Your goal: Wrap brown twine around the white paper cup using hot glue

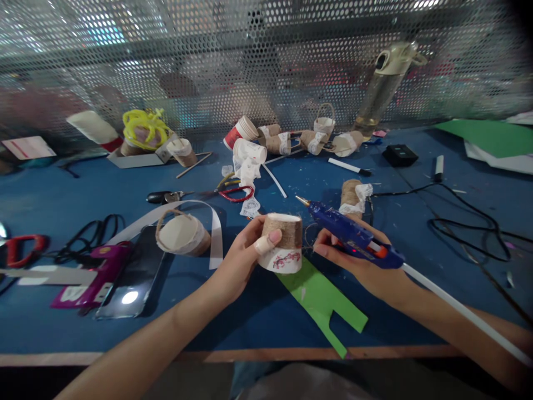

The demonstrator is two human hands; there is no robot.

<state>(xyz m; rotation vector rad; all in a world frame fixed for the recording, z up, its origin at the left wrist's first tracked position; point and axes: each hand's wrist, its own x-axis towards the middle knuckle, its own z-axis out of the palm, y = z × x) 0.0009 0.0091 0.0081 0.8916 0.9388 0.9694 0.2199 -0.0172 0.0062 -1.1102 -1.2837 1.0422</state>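
My left hand [245, 250] grips a small paper cup [287, 261], its thumb across the front. Brown twine [289, 230] wraps part of the cup, and the white part below carries a red printed pattern. In my right hand [362, 261] is a blue glue gun [345, 225] with a long white glue stick [462, 311] sticking out of its back. The nozzle points up and left, apart from the cup. A thin strand of twine hangs between the cup and my right fingers. Under the cup lies a cut piece of green paper [320, 297].
Left of my hands are a twine-trimmed basket [183, 236], a phone [135, 278] and a purple device [94, 272]. Red-handled scissors [237, 193] and lace [250, 172] lie ahead. A twine roll [352, 197], a bottle [383, 83] and black cable [466, 222] are to the right.
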